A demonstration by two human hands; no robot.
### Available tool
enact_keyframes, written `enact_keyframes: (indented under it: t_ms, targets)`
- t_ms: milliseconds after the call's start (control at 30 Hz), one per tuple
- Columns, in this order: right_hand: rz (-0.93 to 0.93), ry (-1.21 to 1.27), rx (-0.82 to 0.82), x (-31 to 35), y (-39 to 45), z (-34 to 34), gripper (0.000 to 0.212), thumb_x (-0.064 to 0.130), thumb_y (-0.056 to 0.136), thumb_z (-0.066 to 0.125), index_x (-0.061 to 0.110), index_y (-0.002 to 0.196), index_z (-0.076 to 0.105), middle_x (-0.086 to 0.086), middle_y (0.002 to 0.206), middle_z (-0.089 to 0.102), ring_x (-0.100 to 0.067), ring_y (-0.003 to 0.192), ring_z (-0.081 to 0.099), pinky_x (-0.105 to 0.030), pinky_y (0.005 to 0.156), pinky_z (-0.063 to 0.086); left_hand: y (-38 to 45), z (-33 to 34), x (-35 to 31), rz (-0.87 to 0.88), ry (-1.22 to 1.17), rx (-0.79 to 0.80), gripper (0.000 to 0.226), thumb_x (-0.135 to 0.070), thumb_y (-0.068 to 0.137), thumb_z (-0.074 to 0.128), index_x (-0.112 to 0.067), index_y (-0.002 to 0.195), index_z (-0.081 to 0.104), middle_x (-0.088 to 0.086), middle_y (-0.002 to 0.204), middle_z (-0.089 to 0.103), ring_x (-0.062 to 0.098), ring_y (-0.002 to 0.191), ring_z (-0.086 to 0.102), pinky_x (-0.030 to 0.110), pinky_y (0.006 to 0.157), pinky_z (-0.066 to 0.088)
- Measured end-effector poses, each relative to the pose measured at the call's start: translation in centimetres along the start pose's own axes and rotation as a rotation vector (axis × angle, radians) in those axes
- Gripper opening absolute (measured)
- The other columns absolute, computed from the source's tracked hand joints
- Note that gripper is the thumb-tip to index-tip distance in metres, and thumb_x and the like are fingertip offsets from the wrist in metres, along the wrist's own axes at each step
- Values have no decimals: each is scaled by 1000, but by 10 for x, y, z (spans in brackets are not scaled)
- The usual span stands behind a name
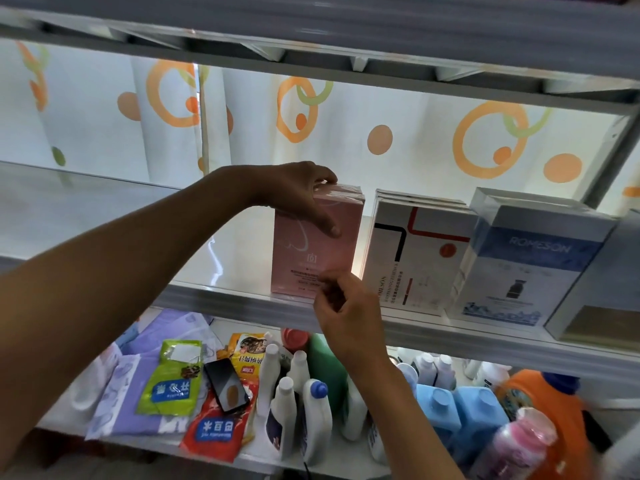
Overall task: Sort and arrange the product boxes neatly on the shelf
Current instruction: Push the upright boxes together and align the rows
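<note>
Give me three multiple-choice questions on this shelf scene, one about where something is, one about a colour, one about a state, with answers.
1. Where does the pink box stand?
A. left of the white boxes
B. on the lower shelf
C. behind the blue box

2. What colour is the jug at lower right?
A. green
B. orange
C. black

3. What is the left hand doing?
A. hanging idle
B. holding a phone
C. gripping the pink box's top

Answers: 1 A, it stands upright at the left end of the row. 2 B, the jug is orange. 3 C, fingers and thumb curl over the top edge; the right hand pinches its lower corner.
</note>
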State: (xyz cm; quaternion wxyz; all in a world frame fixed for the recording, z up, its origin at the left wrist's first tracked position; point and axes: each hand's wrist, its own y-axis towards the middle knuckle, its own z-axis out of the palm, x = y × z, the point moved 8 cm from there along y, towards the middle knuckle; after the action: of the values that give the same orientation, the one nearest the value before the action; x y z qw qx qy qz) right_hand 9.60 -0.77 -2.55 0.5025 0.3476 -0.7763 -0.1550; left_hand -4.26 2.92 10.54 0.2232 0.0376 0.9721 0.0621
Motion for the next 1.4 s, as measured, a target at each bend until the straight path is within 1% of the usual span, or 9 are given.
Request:
enact_keyframes:
  t_ms: [333, 433, 500, 600, 733, 867, 1100, 1267, 1400]
  targets:
    - [91, 43, 0, -11, -5, 1, 14, 16, 90, 67, 24, 101, 64, 9, 96, 67, -5, 85, 64, -23, 84, 57, 2, 2, -7, 35, 18, -49, 73, -51, 65, 82, -20, 124, 52, -7, 104, 61, 10, 83, 64, 14, 59, 51]
    - [105, 46, 10, -12, -5, 1, 15, 17, 90, 67, 24, 103, 64, 9, 98, 67, -5, 86, 64, -24, 85, 57, 3, 3, -6, 21, 11, -30, 77, -53, 64, 82, -20, 126, 51, -4, 109, 62, 9, 83, 65, 15, 59, 51]
    - [114, 55, 20, -12, -6, 1, 15, 17, 90, 67, 24, 103, 64, 10, 99, 67, -5, 87, 64, -24, 86, 57, 3, 3, -6, 8, -7, -10, 88, -56, 61, 81, -22, 134, 45, -5, 119, 59, 10, 86, 64, 15, 60, 51]
    - [132, 83, 30, -12, -5, -1, 14, 16, 91, 66, 24, 102, 65, 10, 98, 67, -5, 87, 64, -25, 86, 57, 0, 3, -3, -33, -70, 8, 107, -58, 56, 77, -30, 147, 27, -5, 140, 44, 14, 102, 56, 18, 70, 51]
    - [134, 94, 37, -10, -4, -5, 14, 15, 91, 66, 23, 101, 66, 9, 96, 68, -4, 85, 64, -25, 85, 57, -1, -1, -2, -35, -40, -8, 105, -61, 57, 74, -31, 147, 29, -4, 149, 40, 15, 114, 51, 18, 76, 48]
    - [129, 80, 38, -10, -7, -5, 14, 17, 91, 66, 26, 101, 65, 11, 97, 67, -3, 86, 63, -24, 86, 57, -5, -4, 1, -40, -27, -58, 105, -61, 60, 77, -33, 148, 27, -6, 151, 36, 20, 128, 46, 25, 86, 45]
    - [133, 59, 33, -10, -7, -5, 13, 18, 92, 65, 24, 103, 66, 11, 99, 67, -3, 87, 63, -23, 86, 57, -19, -10, -6, -21, -4, -126, 101, -59, 62, 76, -33, 147, 29, -5, 154, 33, 22, 132, 43, 31, 93, 46]
    - [143, 65, 30, -9, -6, -5, 13, 19, 91, 65, 22, 104, 67, 9, 99, 68, -5, 87, 64, -26, 88, 57, -29, -9, -16, 16, 14, -241, 101, -62, 63, 73, -32, 148, 27, -5, 154, 32, 22, 137, 37, 41, 103, 42]
    - [133, 74, 30, -6, -5, -6, 13, 18, 91, 65, 22, 104, 67, 8, 99, 69, -6, 87, 64, -27, 87, 57, -34, -9, -27, 55, 64, -300, 95, -61, 67, 71, -32, 146, 29, -7, 155, 31, 21, 139, 35, 43, 107, 37]
